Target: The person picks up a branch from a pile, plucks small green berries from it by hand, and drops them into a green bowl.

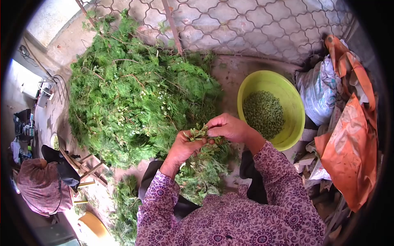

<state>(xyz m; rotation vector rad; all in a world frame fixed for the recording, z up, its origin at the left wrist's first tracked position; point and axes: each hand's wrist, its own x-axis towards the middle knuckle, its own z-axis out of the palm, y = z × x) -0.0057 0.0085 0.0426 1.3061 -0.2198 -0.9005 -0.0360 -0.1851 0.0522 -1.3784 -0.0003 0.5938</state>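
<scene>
My left hand is closed around a green evergreen sprig, just in front of my body. From the right, my right hand pinches at the same sprig, its thumb and forefinger close to my left fingertips. Whether a small cone sits between those fingers is hidden. Beyond both hands spreads a large heap of cut evergreen branches, dotted with pale green cones. To the right of my right hand stands a yellow-green basin, its bottom covered with small green cones.
A metal lattice gate runs along the far side. Stuffed white sacks and an orange sack line the right. At left, another person sits by a wooden stool, near an orange-yellow tub. More branches lie by my legs.
</scene>
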